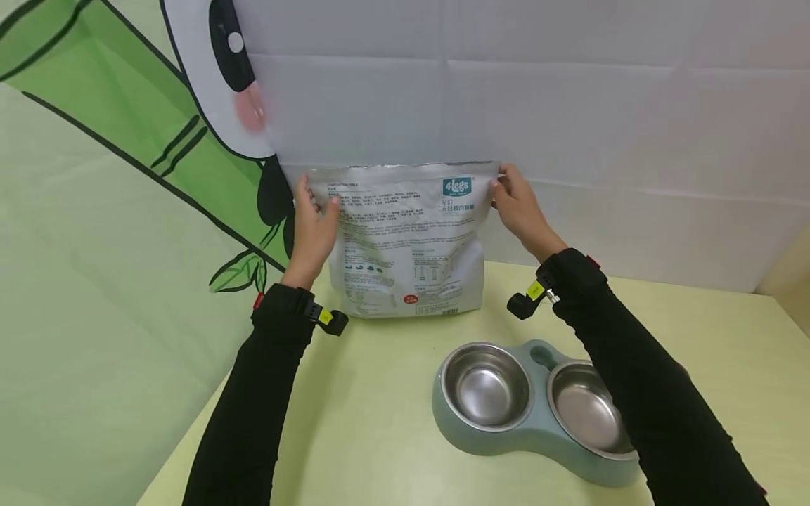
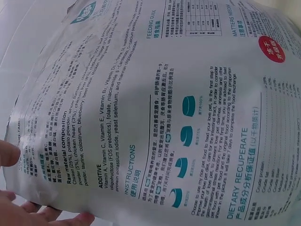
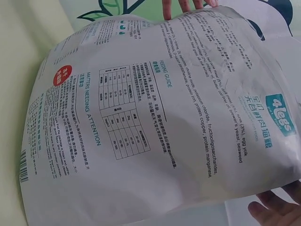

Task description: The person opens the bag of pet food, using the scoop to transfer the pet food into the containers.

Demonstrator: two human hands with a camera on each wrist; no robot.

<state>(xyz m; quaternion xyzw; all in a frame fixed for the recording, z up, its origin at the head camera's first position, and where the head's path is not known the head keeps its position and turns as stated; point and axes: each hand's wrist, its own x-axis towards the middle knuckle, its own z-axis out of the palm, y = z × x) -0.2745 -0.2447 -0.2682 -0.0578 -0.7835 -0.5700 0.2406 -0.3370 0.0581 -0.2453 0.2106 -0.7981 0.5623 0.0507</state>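
Note:
A silvery-white pet food bag (image 1: 408,246) with a teal "4Legs" label stands upright at the back of the table, printed side towards me. My left hand (image 1: 313,235) grips its upper left edge, thumb on the front. At the top right corner, my right hand (image 1: 522,211) pinches the bag's side. The left wrist view shows the bag's printed front (image 2: 155,113) with the left hand (image 2: 28,212) at its edge. In the right wrist view, fingertips of the right hand (image 3: 277,209) meet the edge near the label; part of that hand is out of frame.
A blue-green double feeder (image 1: 531,429) stands on the pale yellow table (image 1: 367,414), in front of the bag and to the right. It holds two steel bowls; my right sleeve (image 1: 652,393) covers part of one. Behind hangs a printed cloth (image 1: 569,119).

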